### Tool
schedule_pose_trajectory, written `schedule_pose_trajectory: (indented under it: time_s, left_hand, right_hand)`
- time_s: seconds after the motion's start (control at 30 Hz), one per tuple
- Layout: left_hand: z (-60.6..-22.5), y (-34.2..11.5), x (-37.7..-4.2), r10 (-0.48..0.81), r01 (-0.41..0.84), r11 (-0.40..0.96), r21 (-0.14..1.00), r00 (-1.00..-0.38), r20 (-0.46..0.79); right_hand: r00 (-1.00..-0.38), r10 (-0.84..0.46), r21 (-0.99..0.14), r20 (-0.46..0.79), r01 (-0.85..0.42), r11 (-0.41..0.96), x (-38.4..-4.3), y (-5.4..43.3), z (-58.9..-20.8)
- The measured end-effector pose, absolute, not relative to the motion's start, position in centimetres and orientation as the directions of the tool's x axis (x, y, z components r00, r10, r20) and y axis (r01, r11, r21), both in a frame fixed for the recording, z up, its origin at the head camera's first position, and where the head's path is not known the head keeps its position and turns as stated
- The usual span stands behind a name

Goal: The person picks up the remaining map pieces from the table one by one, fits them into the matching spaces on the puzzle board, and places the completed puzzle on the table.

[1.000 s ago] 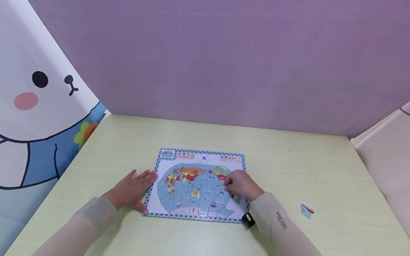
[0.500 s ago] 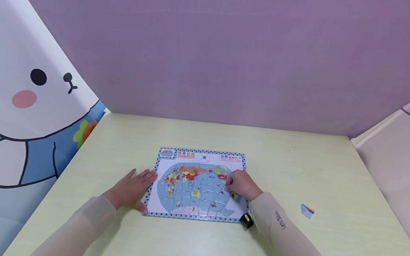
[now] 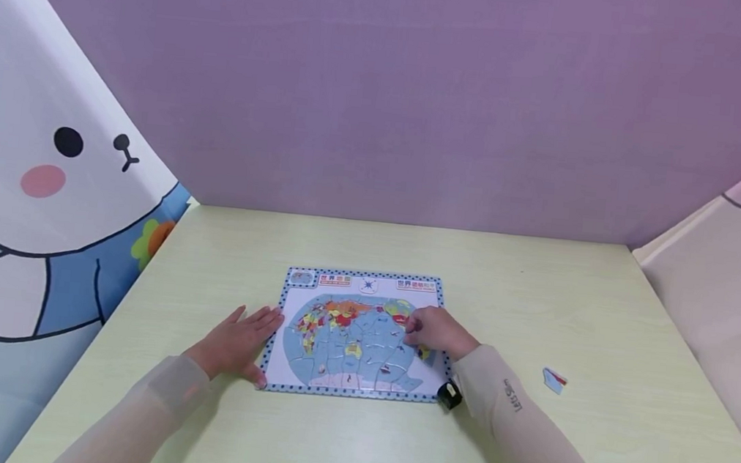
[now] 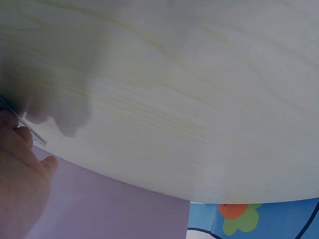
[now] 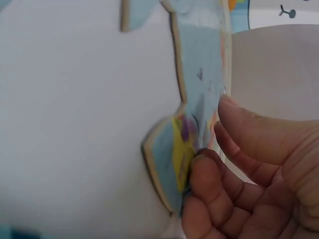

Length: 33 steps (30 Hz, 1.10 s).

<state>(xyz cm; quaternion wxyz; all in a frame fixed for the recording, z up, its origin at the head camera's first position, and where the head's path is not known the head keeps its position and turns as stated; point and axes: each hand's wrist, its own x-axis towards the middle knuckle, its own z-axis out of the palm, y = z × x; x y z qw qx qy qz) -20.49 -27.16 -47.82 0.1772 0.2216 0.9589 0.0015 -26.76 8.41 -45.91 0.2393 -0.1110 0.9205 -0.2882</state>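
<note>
A world-map jigsaw puzzle lies in its board (image 3: 356, 393), which has a blue dotted border. My left hand (image 3: 234, 348) rests at the board's left edge, fingers spread and straight; the left wrist view catches part of it beside the thin board edge. Over the right side of the map, my right hand (image 3: 436, 331) has its fingers curled. Up close, its thumb and bent fingers are at the joined pieces, with the fingertips against a blue-and-yellow puzzle piece (image 5: 172, 157). The hand hides part of that area in the head view.
A loose puzzle piece (image 3: 554, 380), blue with a red strip, lies on the pale table (image 3: 352, 447) to the right of the board. A small black device (image 3: 449, 395) sits under the right wrist. A purple cloth wall (image 3: 420, 118) closes off the back.
The right hand shifts only slightly over the right side of the map. My left hand stays where it was, and the loose piece has not moved.
</note>
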Motion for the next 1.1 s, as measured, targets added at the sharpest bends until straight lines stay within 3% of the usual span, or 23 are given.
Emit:
schedule_pose_trajectory:
  time_s: [0.27, 0.67, 1.1]
  left_hand:
    - [-47.8, -27.1, -20.5, 0.42, 0.418, 0.905, 0.085, -0.839, -0.347]
    - [-47.7, -27.2, -20.4, 0.42, 0.407, 0.906, 0.114, -0.84, -0.344]
    - [-47.7, -27.3, -20.5, 0.436, 0.419, 0.899, 0.126, -0.837, -0.329]
  right_hand:
    - [-0.845, -0.385, -0.627, -0.37, -0.078, 0.775, -26.6, 10.2, -45.8]
    - [-0.835, -0.509, -0.741, -0.207, -0.205, 0.639, -25.8, 12.9, -46.5]
    - [-0.86, -0.496, -0.588, -0.124, -0.339, 0.735, -24.3, 15.1, -45.9]
